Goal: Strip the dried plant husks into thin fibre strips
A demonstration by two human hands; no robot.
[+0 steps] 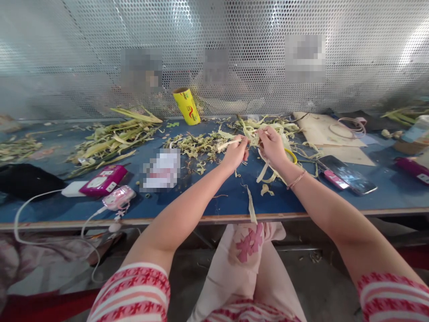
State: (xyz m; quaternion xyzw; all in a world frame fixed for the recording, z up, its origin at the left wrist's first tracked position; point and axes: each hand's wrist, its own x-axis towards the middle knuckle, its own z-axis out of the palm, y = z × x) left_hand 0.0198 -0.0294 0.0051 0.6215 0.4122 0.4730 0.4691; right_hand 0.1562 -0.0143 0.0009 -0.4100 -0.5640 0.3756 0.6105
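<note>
A blue tabletop [50,210] with a wooden front edge runs along a perforated metal screen [254,27], brightly lit at right; grey concrete floor [321,286] lies beneath.

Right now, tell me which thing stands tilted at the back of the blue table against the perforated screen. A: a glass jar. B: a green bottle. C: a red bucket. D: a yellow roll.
D: a yellow roll leans at the far edge of the blue table by the perforated screen, beyond the left hand and right hand.

Blue table [187,201], yellow roll [187,105] (red-printed), pale-green husks [110,138].
</note>
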